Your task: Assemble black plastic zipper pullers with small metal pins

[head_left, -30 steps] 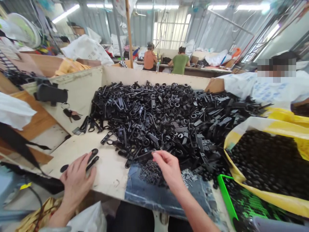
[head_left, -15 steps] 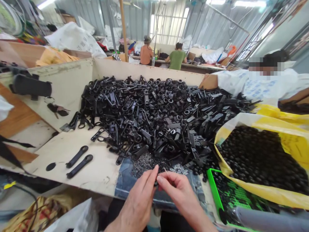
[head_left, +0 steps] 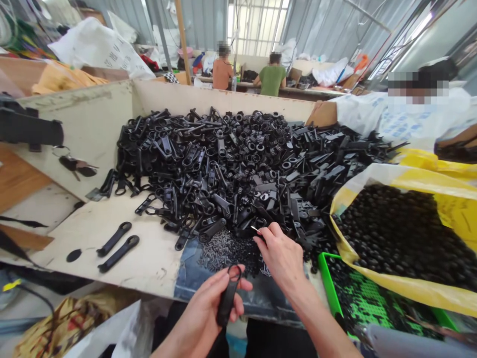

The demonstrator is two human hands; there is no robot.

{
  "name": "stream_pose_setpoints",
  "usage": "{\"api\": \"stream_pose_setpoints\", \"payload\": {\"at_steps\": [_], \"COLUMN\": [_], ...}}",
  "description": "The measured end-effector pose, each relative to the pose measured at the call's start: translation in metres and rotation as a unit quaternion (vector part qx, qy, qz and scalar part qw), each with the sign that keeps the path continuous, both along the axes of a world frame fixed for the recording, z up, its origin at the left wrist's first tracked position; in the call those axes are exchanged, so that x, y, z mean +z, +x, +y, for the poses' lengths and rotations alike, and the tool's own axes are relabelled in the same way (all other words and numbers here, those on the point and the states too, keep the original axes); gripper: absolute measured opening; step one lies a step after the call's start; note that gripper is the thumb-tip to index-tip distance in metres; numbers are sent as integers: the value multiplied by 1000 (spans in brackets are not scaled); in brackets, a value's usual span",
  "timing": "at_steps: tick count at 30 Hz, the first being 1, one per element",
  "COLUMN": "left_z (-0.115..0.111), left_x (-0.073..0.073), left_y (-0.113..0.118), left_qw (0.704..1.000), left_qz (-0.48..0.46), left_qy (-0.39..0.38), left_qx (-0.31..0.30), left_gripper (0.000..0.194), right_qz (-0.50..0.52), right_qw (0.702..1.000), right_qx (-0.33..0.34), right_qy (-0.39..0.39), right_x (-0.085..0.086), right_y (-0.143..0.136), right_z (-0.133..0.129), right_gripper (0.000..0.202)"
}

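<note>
Nothing legible; blurred lettering on white sack (head_left: 99, 47)

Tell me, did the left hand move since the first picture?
Yes. The left hand went to the right: it was well left of the blue mat, and now it is at the mat's near edge.

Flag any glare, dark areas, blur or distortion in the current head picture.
Head view: barred window washed out; glints on heaped black plastic parts; dark round pieces in the yellow-and-white plastic bag merge into near-black; wooden post leans, likely wide-angle distortion; background soft; three pixelated patches; slim pale piece in right hand too small to identify.
</note>
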State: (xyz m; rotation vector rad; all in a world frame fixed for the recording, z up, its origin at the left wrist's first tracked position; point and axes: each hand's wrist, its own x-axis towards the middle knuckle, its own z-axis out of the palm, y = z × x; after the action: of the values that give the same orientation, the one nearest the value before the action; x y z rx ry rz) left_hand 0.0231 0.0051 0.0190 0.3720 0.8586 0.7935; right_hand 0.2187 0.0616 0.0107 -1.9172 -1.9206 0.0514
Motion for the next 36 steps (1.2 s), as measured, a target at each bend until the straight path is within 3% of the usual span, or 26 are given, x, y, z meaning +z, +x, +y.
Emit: {"api": "stream_pose_setpoints", "payload": {"at_steps": [6,9,10,13,15,17,22,26,29,33,36], "left_z": [1,0,-1,-3,-5,-8,-18,-24,-26,-27,-28], "left_x": [1,3,4,7,8,7,-3,-7,-4,1,5], "left_y": [-6,-7,-6,-1,3,7,13,17,14,6,4], "left_qw": [999,999,999,999,996,993,990,985,990,999,999], "left_qz": [-15,-15,-11,23,55,81,101,124,99,21,23], "left_qy": [-48,-36,-27,25,62,85,99,116,105,12,9], "left_qx": [5,11,16,23,13,8,13,34,2,-32,-33], "left_gripper": [45,49,50,53,55,54,52,55,58,49,49], "right_qz": [83,224,310,544,593,593,446,341,367,480,510], "right_qw": [995,971,944,807,763,775,890,931,924,874,853], "right_qx": [39,63,62,49,52,49,85,133,105,68,90], "right_qy": [-28,-61,-94,-224,-253,-215,-34,-2,8,-22,-58], "right_x": [12,21,23,20,13,5,-6,-6,-6,-3,1], "right_y": [16,18,16,-2,-17,-28,-35,-29,-23,-18,-20], "right_z": [8,-4,-11,-38,-55,-68,-88,-96,-93,-88,-90], "right_gripper": [18,20,23,36,38,37,22,28,22,22,20]}}
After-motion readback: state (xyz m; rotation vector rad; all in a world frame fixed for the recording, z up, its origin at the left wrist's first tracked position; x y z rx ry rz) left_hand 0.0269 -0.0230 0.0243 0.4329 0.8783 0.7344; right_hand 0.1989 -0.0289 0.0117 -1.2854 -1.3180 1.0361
